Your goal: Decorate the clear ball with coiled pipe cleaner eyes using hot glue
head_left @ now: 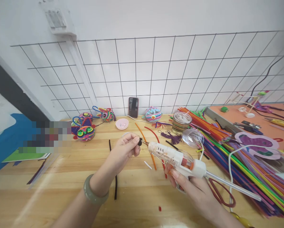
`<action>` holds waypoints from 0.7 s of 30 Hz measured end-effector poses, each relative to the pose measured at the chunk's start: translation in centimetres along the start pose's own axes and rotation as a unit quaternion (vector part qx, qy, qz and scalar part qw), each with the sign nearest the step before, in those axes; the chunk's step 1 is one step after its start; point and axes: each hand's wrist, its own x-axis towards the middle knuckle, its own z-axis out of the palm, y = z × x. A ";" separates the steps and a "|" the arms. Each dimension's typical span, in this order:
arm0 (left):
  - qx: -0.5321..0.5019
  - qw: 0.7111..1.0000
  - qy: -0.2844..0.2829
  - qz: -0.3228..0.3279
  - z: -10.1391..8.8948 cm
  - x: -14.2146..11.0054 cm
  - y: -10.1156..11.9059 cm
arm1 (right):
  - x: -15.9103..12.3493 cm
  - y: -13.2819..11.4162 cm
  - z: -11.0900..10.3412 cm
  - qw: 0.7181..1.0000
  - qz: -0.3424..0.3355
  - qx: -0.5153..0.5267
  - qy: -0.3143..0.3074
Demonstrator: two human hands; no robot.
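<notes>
Head view, gun direction: The glue gun (169, 155) is in my right hand (191, 186), above the table (70, 180); its nozzle (145, 143) points left and slightly up the picture, towards the black piece (140, 142) in my left hand (127, 144).
Gun axis: Slanted, from the nozzle at upper left to the glue stick (234, 186) jutting from the rear at lower right.
Nozzle tip: At the black piece; I cannot tell whether they touch.
Left hand: Thumb and fingertips pinched on the black piece; a green bangle (94, 192) on that wrist.
Right hand: Fingers wrapped around the gun's grip.
Table surface: Pale wood, grain visible. An orange strip (141, 131), a red strip (152, 130) and a white scrap (148, 165) lie near the nozzle. Black strip shows above and below my left arm; I cannot tell whether it is one length.
Table far side: Phone (133, 107) upright near the wall, between the pink bowl (122, 124) and a patterned ball (153, 114).
Table right side: Jar (181, 123), clear lid (192, 137), many-coloured pipe cleaners (241, 171).
Wall: White (156, 19), with a black wire grid (145, 59).
Gun body: White, slotted towards the nozzle, brownish marks at the front, orange-red part inside the rear; glue stick translucent.
</notes>
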 end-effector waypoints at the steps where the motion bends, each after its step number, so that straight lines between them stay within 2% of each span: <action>1: 0.001 1.000 -0.002 0.000 0.0 0.0 0.0 | 0.0 0.0 0.0 1.000 -0.002 0.002 0.002; 16: -0.004 1.000 -0.005 0.007 -0.2 0.1 0.1 | -0.1 0.1 0.0 1.000 -0.004 -0.012 0.006; 21: -0.014 1.000 0.007 0.016 -0.4 0.2 0.3 | -0.4 0.5 -0.1 1.000 0.004 -0.007 -0.020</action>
